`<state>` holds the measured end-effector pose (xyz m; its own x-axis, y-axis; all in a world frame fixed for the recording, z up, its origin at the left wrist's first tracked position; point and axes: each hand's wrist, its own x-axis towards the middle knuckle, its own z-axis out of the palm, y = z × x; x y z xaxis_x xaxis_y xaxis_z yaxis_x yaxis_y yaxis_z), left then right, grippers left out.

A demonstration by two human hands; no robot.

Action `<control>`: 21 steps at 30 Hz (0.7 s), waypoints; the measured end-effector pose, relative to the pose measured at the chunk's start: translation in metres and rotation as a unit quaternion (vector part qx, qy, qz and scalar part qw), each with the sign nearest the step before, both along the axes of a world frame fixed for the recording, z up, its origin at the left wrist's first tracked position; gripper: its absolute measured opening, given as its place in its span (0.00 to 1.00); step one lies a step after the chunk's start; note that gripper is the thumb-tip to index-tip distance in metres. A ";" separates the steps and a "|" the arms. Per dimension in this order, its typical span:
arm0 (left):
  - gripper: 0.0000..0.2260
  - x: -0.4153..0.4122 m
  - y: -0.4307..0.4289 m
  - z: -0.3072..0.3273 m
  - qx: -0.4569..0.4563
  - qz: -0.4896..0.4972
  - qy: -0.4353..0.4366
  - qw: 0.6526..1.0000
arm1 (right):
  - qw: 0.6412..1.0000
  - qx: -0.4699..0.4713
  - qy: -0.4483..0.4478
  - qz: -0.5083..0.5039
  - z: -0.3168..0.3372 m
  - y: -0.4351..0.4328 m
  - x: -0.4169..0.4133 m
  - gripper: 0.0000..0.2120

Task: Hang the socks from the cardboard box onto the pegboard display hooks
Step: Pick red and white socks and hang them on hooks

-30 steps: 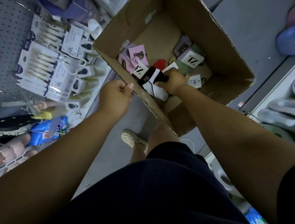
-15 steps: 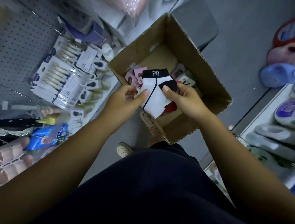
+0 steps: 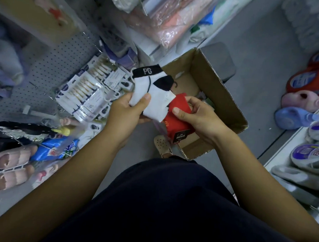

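My left hand (image 3: 128, 110) pinches a white sock pair (image 3: 152, 95) with a black "PG" cuff and black heel, held up over the near-left corner of the cardboard box (image 3: 220, 90). My right hand (image 3: 197, 115) grips a red sock pair (image 3: 179, 120) with a black label, just right of the white one and touching it. The box stands open on the floor, and little of its contents shows. The grey pegboard (image 3: 47, 70) is at the left, with packaged goods hanging from its hooks.
White packaged items (image 3: 87, 92) hang on the pegboard beside my left hand. Pink slippers (image 3: 10, 160) and a blue packet (image 3: 55, 149) sit lower left. Detergent bottles (image 3: 301, 116) and grey slippers (image 3: 299, 174) line the right. Wrapped bedding (image 3: 168, 17) fills the shelf above the box. My foot (image 3: 162, 144) stands beside the box.
My right hand lifted the white sock pair out of the box, my left hand took it, and my right hand now holds a red pair. The view rose away from the box.
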<state>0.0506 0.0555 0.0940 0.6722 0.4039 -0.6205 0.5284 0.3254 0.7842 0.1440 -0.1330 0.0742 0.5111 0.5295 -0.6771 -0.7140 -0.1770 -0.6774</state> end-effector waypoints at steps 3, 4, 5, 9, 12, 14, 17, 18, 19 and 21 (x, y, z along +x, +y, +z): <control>0.11 -0.031 0.017 0.008 -0.003 0.072 -0.011 0.997 | 1.000 0.002 -0.003 0.000 0.005 0.012 -0.016 0.26; 0.11 -0.043 0.023 0.011 -0.007 0.094 -0.013 0.995 | 1.000 0.005 -0.003 0.001 0.008 0.017 -0.023 0.27; 0.11 -0.056 0.029 0.014 -0.014 0.114 -0.014 0.993 | 1.000 0.007 -0.007 0.004 0.012 0.022 -0.030 0.27; 0.07 -0.111 0.047 0.028 -0.061 0.180 -0.020 0.982 | 0.999 0.030 -0.023 0.031 0.029 0.044 -0.063 0.30; 0.09 -0.155 0.057 0.038 -0.066 0.220 -0.034 0.973 | 0.994 0.066 -0.024 0.081 0.043 0.064 -0.095 0.32; 0.09 -0.183 0.062 0.046 -0.059 0.237 -0.046 0.969 | 0.991 0.079 -0.026 0.108 0.054 0.080 -0.119 0.32; 0.09 -0.223 0.070 0.060 -0.052 0.247 -0.074 0.965 | 0.988 0.066 -0.057 0.127 0.068 0.108 -0.160 0.34; 0.10 -0.235 0.072 0.065 -0.056 0.250 -0.085 0.963 | 0.987 0.062 -0.066 0.132 0.072 0.116 -0.174 0.33; 0.10 -0.246 0.074 0.070 -0.060 0.255 -0.096 0.960 | 0.986 0.061 -0.070 0.139 0.076 0.124 -0.187 0.32; 0.11 -0.268 0.078 0.078 -0.062 0.264 -0.123 0.955 | 0.985 0.051 -0.071 0.150 0.084 0.139 -0.210 0.31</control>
<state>-0.2172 0.1330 0.1717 0.5263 0.6604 -0.5355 0.0707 0.5937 0.8016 -0.0663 0.0056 0.1580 0.4078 0.7326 -0.5450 -0.5362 -0.2910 -0.7923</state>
